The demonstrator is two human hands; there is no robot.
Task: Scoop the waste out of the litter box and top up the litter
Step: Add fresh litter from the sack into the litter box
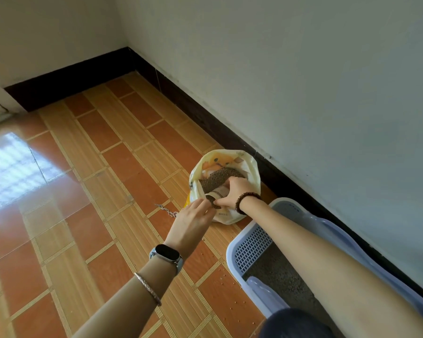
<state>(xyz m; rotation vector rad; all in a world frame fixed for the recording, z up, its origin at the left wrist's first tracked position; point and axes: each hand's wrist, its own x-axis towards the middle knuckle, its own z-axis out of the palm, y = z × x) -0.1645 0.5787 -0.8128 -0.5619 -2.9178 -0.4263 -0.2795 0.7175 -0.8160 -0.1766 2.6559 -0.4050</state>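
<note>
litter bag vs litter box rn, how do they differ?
The litter bag is soft cream-yellow plastic with a crumpled open mouth; the litter box is rigid pale-blue plastic with a grid panel. The bag stands farther along the wall; the box lies nearer, under the right forearm. The right hand grips a cup inside the bag and the left hand reaches its rim; neither touches the box. Both hold grey-brown litter.

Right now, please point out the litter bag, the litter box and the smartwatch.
litter bag (253, 172): head view, on its pale right wall.
litter box (252, 247): head view, on its bare grid step.
smartwatch (167, 252): head view, on its dark face.
</note>
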